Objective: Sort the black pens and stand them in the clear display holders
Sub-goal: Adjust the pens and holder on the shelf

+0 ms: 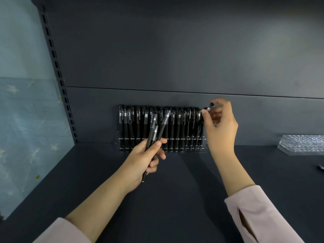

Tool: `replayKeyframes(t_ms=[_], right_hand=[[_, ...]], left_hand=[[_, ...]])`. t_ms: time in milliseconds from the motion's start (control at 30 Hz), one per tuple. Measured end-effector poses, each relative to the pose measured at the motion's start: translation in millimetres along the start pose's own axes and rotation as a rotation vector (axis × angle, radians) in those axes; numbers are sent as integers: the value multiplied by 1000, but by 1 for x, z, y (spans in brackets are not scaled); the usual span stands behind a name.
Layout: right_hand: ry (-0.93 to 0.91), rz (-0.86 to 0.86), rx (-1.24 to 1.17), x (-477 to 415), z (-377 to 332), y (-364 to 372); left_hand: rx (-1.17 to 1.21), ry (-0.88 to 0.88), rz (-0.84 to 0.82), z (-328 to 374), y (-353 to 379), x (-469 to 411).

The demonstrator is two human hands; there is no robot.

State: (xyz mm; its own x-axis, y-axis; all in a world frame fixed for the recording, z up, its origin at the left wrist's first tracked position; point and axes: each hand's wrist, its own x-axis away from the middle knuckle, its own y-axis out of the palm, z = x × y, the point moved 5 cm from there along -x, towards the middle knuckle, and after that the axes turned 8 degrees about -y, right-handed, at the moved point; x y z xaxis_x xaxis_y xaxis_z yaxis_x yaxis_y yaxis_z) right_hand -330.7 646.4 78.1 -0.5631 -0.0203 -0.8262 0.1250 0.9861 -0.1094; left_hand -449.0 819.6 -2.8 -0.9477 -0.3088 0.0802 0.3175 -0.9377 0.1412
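right hand [220, 127] pinched one slim black plastic pen [200, 121] near its cap, aiming for the clear acrylic display holder [117, 139] right end | left hand [142, 160] gripped spare black pens [154, 128], ready supply

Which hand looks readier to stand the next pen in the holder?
Probably the right hand: it pinches one pen at the right end of the holder; the left hand grips spare pens.

The left hand [142, 158] grips several pens [154, 127] before the holder [117, 137]. The right hand [220, 125] pinches one pen [208, 108] at its three o'clock end
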Motion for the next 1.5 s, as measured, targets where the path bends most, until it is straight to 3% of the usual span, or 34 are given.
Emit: replayKeyframes(t_ms=[467, 600, 800, 1100, 1233, 1367, 1500], right_hand=[[-180, -43, 180, 2, -6, 16], [-264, -109, 357, 5, -10, 29], [-77, -273, 372, 7, 6, 37], [18, -282, 354, 11, 12, 35], [71, -253, 166, 5, -9, 28], [318, -617, -270, 20, -26, 49], [435, -616, -429, 28, -27, 55]], left_hand=[[-30, -51, -38, -5, 3, 1], [-31, -56, -54, -5, 5, 1], [0, -59, -58, -4, 4, 1], [-10, -38, -33, -1, 2, -1], [-40, -21, -13, 2, 1, 0], [-56, -7, -28, 5, 4, 2], [-49, 7, -50, 7, 5, 5]])
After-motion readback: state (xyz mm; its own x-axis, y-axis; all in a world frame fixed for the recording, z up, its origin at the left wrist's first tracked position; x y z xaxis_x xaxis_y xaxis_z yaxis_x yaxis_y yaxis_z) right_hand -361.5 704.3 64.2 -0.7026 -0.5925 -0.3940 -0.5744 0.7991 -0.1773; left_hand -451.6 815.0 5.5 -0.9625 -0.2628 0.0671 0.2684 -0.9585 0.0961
